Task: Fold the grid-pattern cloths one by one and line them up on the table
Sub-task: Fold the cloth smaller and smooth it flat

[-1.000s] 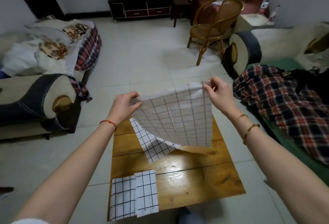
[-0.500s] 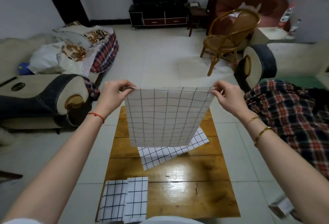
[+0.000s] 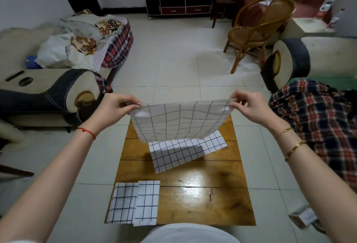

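Observation:
I hold a white grid-pattern cloth spread in the air over the far half of the small wooden table. My left hand pinches its top left corner and my right hand pinches its top right corner. The cloth hangs down toward the table. Beneath it an unfolded grid cloth lies flat and askew on the table. Two folded grid cloths lie side by side at the table's near left corner, slightly overlapping.
A sofa arm stands left of the table and a plaid blanket covers the sofa at right. A rattan chair stands on the tiled floor beyond. The table's near right part shows bare shiny wood.
The cloth went from hanging askew to stretched level between both hands. Since then the hands have lowered slightly and the cloth's top edge tilts toward me, its lower edge nearer the table.

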{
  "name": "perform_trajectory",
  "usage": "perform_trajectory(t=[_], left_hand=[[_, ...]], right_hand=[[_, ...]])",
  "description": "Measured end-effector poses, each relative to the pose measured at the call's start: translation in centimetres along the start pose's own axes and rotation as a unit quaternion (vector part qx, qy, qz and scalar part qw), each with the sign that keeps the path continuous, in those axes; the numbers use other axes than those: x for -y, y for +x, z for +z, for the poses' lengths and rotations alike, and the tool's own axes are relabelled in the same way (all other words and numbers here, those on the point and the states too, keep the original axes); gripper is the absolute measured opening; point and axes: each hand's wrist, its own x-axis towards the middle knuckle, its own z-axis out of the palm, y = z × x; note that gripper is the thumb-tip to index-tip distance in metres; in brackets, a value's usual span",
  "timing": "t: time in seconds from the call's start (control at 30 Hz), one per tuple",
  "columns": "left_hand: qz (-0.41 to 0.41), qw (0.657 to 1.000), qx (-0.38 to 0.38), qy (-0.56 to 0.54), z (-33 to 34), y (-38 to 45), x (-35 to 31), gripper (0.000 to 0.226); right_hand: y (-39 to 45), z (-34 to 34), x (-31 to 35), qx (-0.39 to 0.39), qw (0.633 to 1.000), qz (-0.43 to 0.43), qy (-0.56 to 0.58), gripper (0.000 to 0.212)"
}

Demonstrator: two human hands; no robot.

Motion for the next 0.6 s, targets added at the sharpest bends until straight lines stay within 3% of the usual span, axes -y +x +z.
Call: perform_trajectory(t=[0.6], left_hand=[[-0.137, 0.961, 0.119, -0.210, -3.7, 0.0, -0.6, 0.023]], right_hand=[[-2.6, -3.3, 2.3, 0.068, 0.972, 0.047, 0.221, 0.022]])
